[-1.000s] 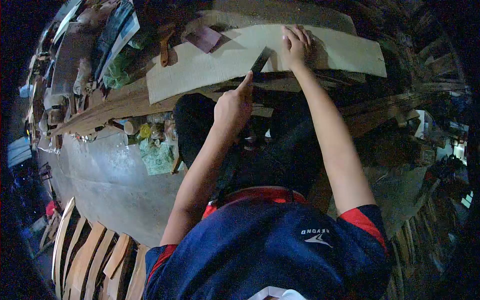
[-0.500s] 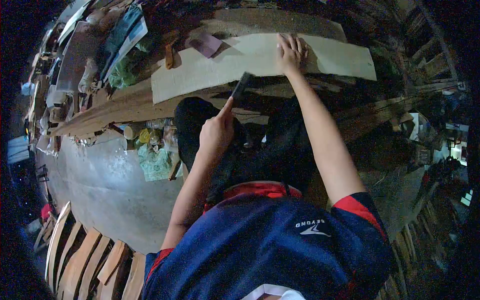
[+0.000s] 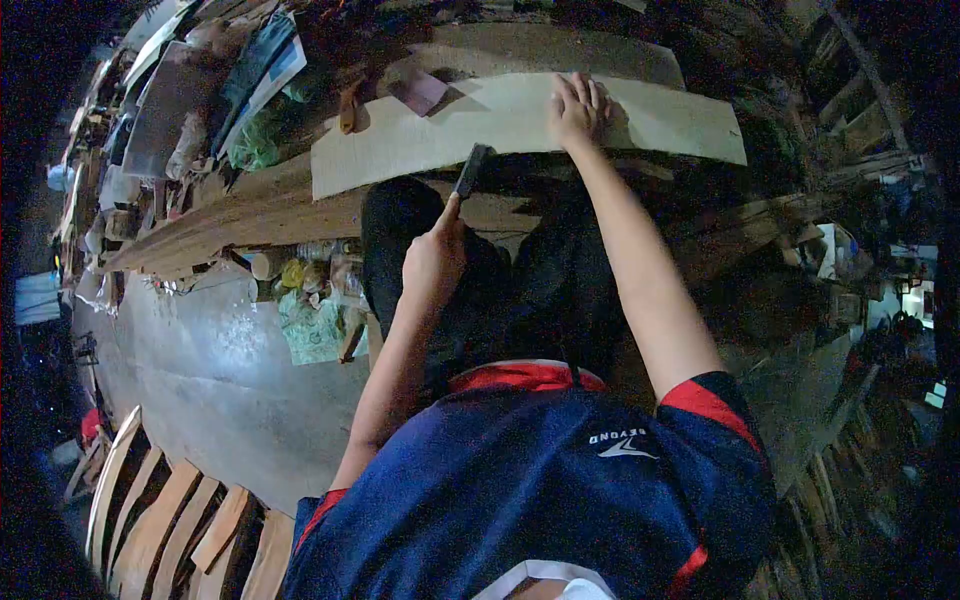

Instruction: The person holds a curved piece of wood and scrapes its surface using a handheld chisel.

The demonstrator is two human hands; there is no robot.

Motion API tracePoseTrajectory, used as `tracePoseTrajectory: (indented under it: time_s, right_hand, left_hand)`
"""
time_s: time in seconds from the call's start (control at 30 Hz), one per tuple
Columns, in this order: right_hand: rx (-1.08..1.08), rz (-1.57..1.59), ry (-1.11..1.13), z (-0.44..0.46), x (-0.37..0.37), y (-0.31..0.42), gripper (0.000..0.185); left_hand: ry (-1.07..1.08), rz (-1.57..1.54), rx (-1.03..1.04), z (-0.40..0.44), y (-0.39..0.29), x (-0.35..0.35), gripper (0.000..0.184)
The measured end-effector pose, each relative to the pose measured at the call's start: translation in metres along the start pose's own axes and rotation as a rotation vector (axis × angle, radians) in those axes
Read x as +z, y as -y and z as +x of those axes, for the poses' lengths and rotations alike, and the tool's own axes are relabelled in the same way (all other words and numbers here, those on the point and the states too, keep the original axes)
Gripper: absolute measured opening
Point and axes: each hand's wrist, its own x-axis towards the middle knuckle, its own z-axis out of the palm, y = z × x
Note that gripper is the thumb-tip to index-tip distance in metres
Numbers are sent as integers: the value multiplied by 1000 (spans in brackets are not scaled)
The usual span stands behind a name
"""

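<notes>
A long pale wooden board (image 3: 440, 135) lies across in front of me, above my knees. My right hand (image 3: 580, 112) rests flat on its upper face, right of the middle, fingers stretched out. In my left hand (image 3: 436, 262) is a dark, narrow, flat-looking tool (image 3: 471, 170); its exact kind is unclear. The fingers are wrapped round its lower end, which they hide. Its tip points up and away, close to the board's near edge; whether it touches the wood I cannot tell. On the board's far edge sits a mauve piece of paper or cloth (image 3: 420, 90).
A brown wooden piece (image 3: 349, 108) lies by the board's far left edge. Bags and sheets (image 3: 255, 90) are heaped at the upper left. A green patterned wrapper (image 3: 310, 325) lies below the bench (image 3: 220, 225). Curved wooden slats (image 3: 165, 520) stand at the lower left.
My left hand and the tool have shifted slightly, with the tool's tip a little further left. My right hand stays flat on the board. The view has moved slightly.
</notes>
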Motion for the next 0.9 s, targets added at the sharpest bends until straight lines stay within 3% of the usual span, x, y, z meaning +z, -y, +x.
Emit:
tracePoseTrajectory:
  time_s: [0.07, 0.13, 0.3, 0.37, 0.4, 0.5, 0.6, 0.7, 0.9]
  right_hand:
    - [14, -57, 27, -1, -3, 3, 36]
    - [-46, 134, -111, -1, 4, 1, 36]
    - [-52, -120, 87, 2, -5, 6, 38]
    - [-189, 299, 123, 11, 24, -8, 42]
    - [-141, -177, 231, 14, -1, 13, 44]
    - [-63, 49, 146, 13, 12, 17, 39]
    - [-109, 182, 31, 12, 17, 14, 35]
    - [-101, 100, 37, 10, 12, 16, 33]
    - [-82, 14, 121, 12, -2, 20, 34]
  left_hand:
    - [-1, 3, -38, 0, -5, -1, 35]
    - [-9, -29, -25, 1, -3, 0, 35]
    - [0, -55, -10, 5, 1, -2, 38]
    - [-23, -75, 56, 12, 2, -1, 41]
    - [-26, -75, 56, 17, 0, -1, 41]
    - [-47, 147, 108, 27, -8, 0, 45]
    - [-30, 166, 77, 33, -15, 4, 45]
    - [59, 241, 34, 38, -23, 5, 44]
    - [16, 281, 116, 47, -36, 1, 48]
